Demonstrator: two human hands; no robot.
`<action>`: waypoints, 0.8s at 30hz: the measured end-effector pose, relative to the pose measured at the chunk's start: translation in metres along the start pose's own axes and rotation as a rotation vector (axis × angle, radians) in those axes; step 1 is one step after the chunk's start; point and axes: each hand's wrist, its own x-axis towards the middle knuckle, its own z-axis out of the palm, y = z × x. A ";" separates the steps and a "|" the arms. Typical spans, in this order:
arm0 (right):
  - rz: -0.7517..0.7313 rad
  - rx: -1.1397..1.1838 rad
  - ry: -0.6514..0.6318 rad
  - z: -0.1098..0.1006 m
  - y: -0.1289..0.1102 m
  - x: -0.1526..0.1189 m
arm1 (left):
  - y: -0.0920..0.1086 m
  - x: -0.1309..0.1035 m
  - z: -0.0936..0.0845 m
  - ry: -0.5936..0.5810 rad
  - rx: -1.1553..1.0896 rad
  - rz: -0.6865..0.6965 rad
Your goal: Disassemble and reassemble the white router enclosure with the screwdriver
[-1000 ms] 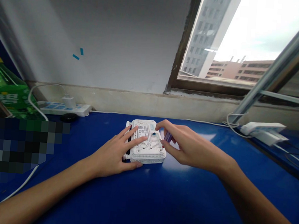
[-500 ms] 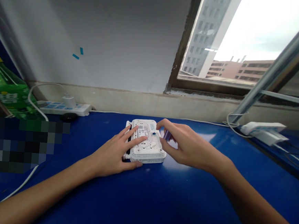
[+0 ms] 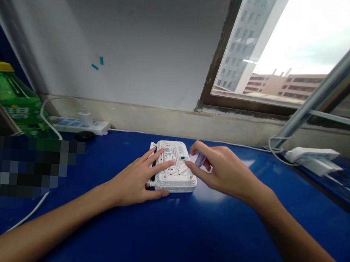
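A white router point(image 3: 175, 183) lies on the blue tabletop with its vented, labelled underside facing up. My left hand point(image 3: 141, 174) rests on its left part, fingers spread flat over the label and thumb along the near edge. A small dark-blue piece point(image 3: 183, 158) sits on the router's upper right part. Beside it is the thumb tip of my right hand point(image 3: 220, 165); the index finger bends above, a little apart from the thumb. Curled in the right hand's other fingers is a small purple-and-white object point(image 3: 200, 160), partly hidden, its kind unclear.
A power strip point(image 3: 102, 128) with a charger point(image 3: 85, 118) and a black round object point(image 3: 85, 136) lie back left, near a green bottle point(image 3: 22, 107). A white cable point(image 3: 32, 212) runs down the left. Another white power strip point(image 3: 318, 160) and a metal pole point(image 3: 310, 105) stand right.
The view has swung slightly left. My right index finger has drawn back from the router, while the thumb has come nearer the dark-blue piece. My left hand stays on the router.
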 end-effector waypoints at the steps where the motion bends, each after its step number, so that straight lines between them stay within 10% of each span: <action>1: 0.010 -0.009 0.011 0.001 0.000 0.001 | 0.000 0.000 0.000 0.001 -0.001 0.001; 24: -0.012 0.135 0.081 0.006 -0.006 0.002 | -0.002 0.001 0.003 0.025 -0.014 0.017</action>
